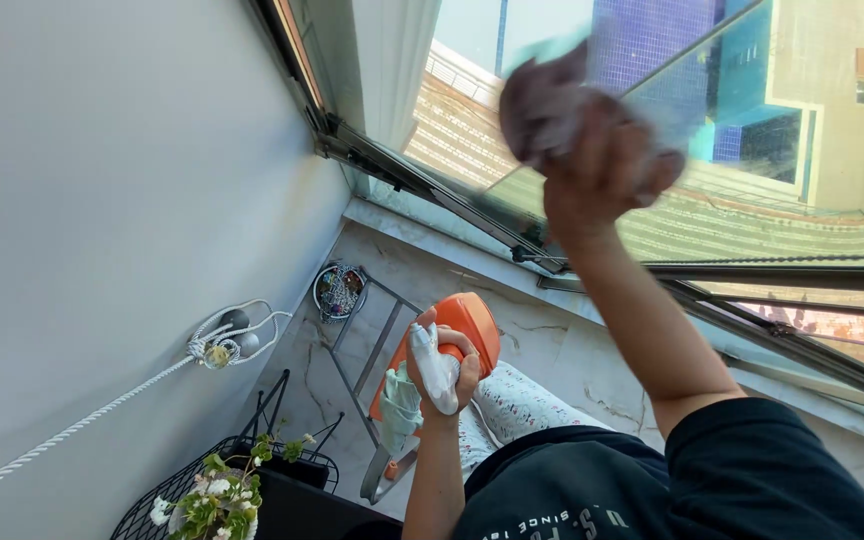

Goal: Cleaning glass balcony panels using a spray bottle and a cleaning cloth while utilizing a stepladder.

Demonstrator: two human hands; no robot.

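The head view showed the right hand point(607, 165) raised high, bunched tight around a cloth point(552, 100) pressed against the window point(782, 110), blurred with motion. The left hand point(444, 365) hung lower, wrapped around an orange spray bottle point(467, 325) above the marble floor point(552, 340). A white rope point(102, 410) ran along the wall toward a cleat, with a potted plant point(217, 495) below. How much glass was already wiped I could not tell; the pane looked mostly clean, with wiping underway near its upper part.
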